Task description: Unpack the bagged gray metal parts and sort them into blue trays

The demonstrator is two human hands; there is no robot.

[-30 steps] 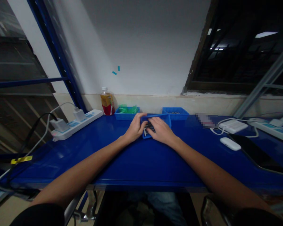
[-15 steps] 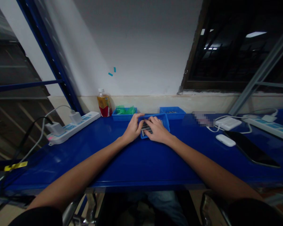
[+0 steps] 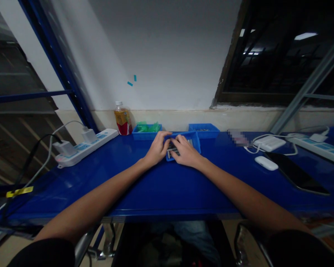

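Note:
A blue plastic bin (image 3: pixel 195 141) sits at the middle of the desk, with several grey, bar-shaped pieces (image 3: pixel 173 149) in it. My left hand (image 3: pixel 157 149) is at the bin's left end, its fingers bent and its thumb reaching inside. Over the pieces, my right hand (image 3: pixel 187 152) has its fingers curled down into the bin. The fingertips of both hands almost meet above the left part of the bin. Whatever is pinched between them is too small and shaded to make out.
Behind stand a blue bin (image 3: pixel 136 135) with green plastic, a blue bin (image 3: pixel 215 132) with small metal parts, and a drink bottle (image 3: pixel 123 120). Power strips (image 3: pixel 85 150) lie at both sides. A phone (image 3: pixel 297 173), a white case (image 3: pixel 266 163) and a white charger (image 3: pixel 269 143) lie right.
The view has tilted slightly. My right hand has shifted a little within the bin, and its fingers look more curled over the grey pieces. My left hand stays about where it was.

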